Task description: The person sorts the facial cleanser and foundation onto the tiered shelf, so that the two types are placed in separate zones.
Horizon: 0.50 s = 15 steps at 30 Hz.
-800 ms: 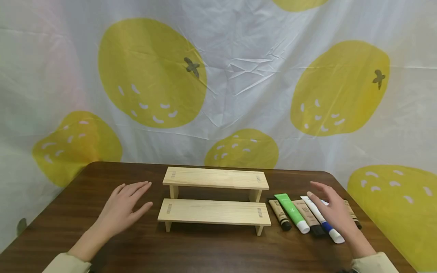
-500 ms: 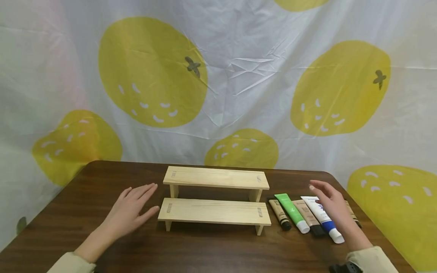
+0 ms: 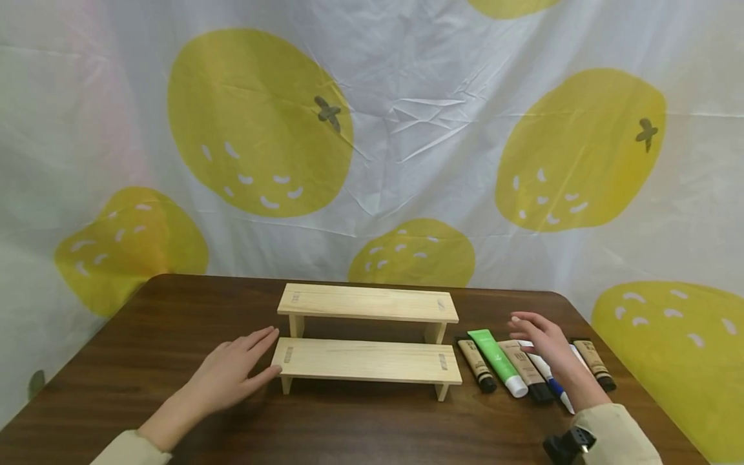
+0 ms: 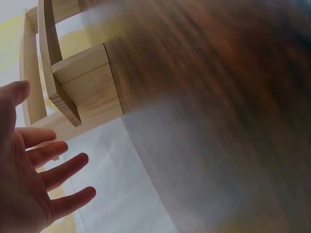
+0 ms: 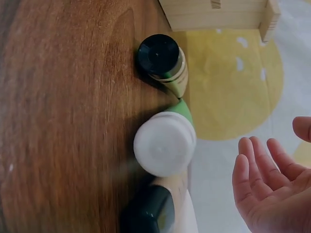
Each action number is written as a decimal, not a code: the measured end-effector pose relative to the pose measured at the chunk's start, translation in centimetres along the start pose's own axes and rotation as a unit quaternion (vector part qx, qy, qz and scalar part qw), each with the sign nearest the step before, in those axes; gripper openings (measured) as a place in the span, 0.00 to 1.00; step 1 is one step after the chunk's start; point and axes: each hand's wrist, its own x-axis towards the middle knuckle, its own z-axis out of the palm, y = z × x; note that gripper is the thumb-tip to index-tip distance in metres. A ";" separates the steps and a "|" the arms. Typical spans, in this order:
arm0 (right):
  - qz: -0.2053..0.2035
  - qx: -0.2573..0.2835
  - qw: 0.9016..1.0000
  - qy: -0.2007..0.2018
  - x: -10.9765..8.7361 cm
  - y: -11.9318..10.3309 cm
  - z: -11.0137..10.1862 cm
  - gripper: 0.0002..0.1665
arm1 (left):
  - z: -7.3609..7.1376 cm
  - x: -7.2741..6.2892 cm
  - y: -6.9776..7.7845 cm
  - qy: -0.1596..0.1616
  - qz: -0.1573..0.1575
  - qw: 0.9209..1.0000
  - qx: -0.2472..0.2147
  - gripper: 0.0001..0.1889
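My left hand (image 3: 232,374) is by the left end of the lower wooden shelf (image 3: 366,360), fingers extended, holding nothing; whether the fingertips touch the wood I cannot tell. Behind stands a higher wooden shelf (image 3: 366,303). Above the tubes on the right hovers my right hand (image 3: 549,354), its fingers relaxed and holding nothing in the right wrist view. It partly hides a white tube with a blue band (image 3: 542,369). Left of that lie a beige tube (image 3: 521,367), a green tube (image 3: 494,355) with a white cap (image 5: 164,145), and a tan tube (image 3: 473,361) with a black cap (image 5: 158,54).
Another tan tube (image 3: 591,363) lies at the far right of the row. Everything stands on a dark brown wooden table (image 3: 372,433). A white cloth (image 3: 418,155) with yellow fruit prints hangs right behind the table's back edge.
The left hand has moved right, up to the lower shelf's left end. The right hand has shifted left over the tubes, uncovering the tan tube at the far right. Shelves and tubes stay put.
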 end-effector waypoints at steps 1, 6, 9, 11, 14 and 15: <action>0.008 0.001 1.000 -0.007 0.1 -0.1 0.2 0.37 | 0.0 0.0 0.1 -0.005 -0.001 1.000 -0.001 0.32; 0.043 0.017 0.997 -0.062 -1.2 -3.7 1.3 0.40 | 0.0 0.0 0.3 -0.025 -0.003 1.000 -0.003 0.33; 0.054 0.017 0.995 -0.084 -2.6 -6.9 2.1 0.42 | 0.0 0.0 0.3 -0.034 -0.006 0.999 -0.005 0.33; 0.054 0.019 0.994 -0.097 -3.2 -8.2 2.5 0.41 | 0.0 0.0 0.3 -0.042 -0.009 0.999 -0.007 0.33; 0.068 0.018 0.993 -0.099 -3.4 -9.1 3.1 0.39 | 0.0 0.0 0.3 -0.056 -0.015 0.998 -0.010 0.34; 0.070 0.016 0.992 -0.101 -3.3 -9.2 3.3 0.38 | 0.0 0.0 0.3 -0.060 -0.016 0.998 -0.011 0.34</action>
